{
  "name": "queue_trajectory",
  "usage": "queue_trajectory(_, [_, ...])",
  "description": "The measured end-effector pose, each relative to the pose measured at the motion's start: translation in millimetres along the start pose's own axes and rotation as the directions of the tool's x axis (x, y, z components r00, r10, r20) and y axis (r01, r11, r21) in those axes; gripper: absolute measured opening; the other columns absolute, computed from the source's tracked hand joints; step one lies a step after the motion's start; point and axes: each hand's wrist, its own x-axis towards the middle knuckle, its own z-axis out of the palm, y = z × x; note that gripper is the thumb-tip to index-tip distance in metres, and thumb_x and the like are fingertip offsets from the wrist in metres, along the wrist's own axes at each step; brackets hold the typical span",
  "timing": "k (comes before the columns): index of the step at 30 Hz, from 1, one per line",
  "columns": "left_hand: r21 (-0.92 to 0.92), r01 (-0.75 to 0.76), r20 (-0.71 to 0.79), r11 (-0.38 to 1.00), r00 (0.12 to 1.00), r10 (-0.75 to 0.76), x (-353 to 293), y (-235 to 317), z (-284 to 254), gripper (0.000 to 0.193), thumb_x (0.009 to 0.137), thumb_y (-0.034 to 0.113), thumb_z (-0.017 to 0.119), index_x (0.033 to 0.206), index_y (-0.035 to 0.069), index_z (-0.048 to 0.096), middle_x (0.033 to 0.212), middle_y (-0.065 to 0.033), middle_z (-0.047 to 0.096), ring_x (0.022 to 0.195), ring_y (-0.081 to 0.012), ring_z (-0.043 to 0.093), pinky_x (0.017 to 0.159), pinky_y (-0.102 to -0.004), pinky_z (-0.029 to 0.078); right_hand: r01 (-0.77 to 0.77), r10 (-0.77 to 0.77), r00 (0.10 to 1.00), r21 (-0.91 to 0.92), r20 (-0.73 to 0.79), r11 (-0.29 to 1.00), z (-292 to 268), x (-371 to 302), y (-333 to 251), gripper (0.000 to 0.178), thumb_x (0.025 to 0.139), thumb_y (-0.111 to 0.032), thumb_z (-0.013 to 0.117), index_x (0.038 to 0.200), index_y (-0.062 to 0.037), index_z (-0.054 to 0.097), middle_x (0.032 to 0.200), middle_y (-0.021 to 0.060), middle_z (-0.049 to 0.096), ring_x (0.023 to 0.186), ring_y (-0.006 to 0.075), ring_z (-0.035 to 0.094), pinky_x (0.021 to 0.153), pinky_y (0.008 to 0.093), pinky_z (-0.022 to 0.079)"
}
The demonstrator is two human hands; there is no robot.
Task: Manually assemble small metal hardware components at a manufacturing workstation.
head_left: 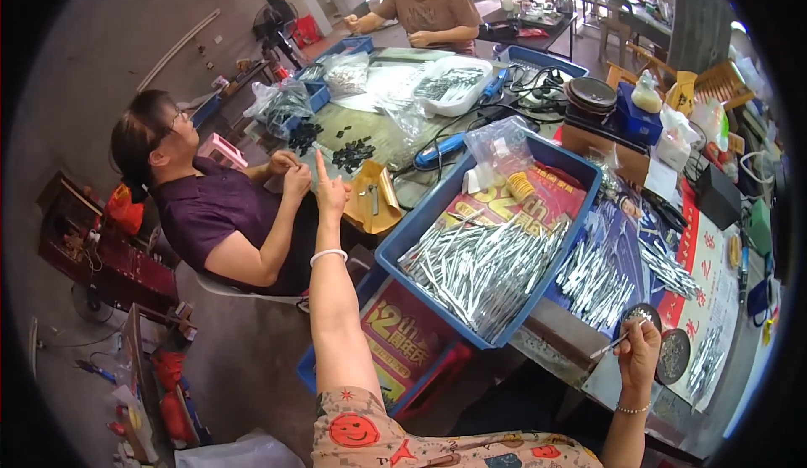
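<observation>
My left hand (334, 191) is raised at the end of an outstretched arm, its index finger pointing up and away, with nothing visible in it. It is in front of the hands of a co-worker in a purple shirt. Lower right, my right hand (641, 352) pinches a thin silvery metal rod (607, 349) above two round dark dishes of tiny parts, the nearer-to-view one (672, 357) beside my knuckles. Between my arms lies a blue plastic tray (489, 340) heaped with slim metal pieces (479, 266). More such metal pieces (595, 285) lie in a pile right of the tray.
The purple-shirted co-worker (239, 207) sits at left; another person in brown (437, 10) sits across the table. Black parts (353, 155), a blue-handled tool (440, 150) with cables and a white tub of metal pieces (452, 81) occupy the table. Stacked dishes (592, 94) stand at right.
</observation>
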Motion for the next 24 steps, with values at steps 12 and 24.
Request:
queue_trajectory(12, [0.175, 0.029, -0.152, 0.984, 0.988, -0.002, 29.0, -17.1, -39.8, 0.082, 0.084, -0.002, 0.046, 0.148, 0.028, 0.004, 0.062, -0.0138, 0.06, 0.048, -0.0195, 0.057, 0.044, -0.0337, 0.044, -0.05, 0.051, 0.997, -0.016, 0.062, 0.999, 21.6, -2.4, 14.8, 0.018, 0.091, -0.016, 0.059, 0.083, -0.0005, 0.056, 0.063, 0.001, 0.052, 0.047, 0.0058, 0.048, 0.044, 0.0229, 0.048])
queue_trajectory(24, [0.215, 0.023, -0.264, 0.976, 0.964, 0.036, -23.6, 46.7, -59.1, 0.079, 0.085, -0.002, 0.048, 0.148, 0.021, 0.007, 0.071, -0.0147, 0.062, 0.048, -0.0194, 0.058, 0.043, -0.0336, 0.046, -0.083, 0.079, 0.991, 0.034, 0.106, 0.996, 19.7, -23.8, 5.8, 0.016, 0.089, -0.013, 0.061, 0.082, 0.0016, 0.058, 0.06, 0.0026, 0.053, 0.046, 0.0071, 0.05, 0.042, 0.0226, 0.048])
